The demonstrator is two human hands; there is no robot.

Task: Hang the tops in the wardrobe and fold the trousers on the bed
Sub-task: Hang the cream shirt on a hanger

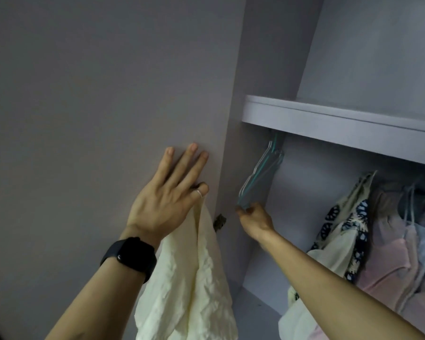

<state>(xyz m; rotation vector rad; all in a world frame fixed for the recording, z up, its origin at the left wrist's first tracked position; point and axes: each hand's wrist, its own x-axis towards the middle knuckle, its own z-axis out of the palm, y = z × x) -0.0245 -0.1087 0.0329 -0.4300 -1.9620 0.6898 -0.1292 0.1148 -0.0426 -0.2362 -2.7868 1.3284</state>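
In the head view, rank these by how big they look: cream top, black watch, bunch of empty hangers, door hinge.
1. cream top
2. bunch of empty hangers and black watch look alike; the watch is nearer the camera, so unranked
3. door hinge

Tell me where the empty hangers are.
In the head view, the empty hangers hang under the shelf, left of the hung clothes, gripped by the right hand.

shelf (341,121) hides hooks of the hangers (260,173); cream top (194,290) cut off below.
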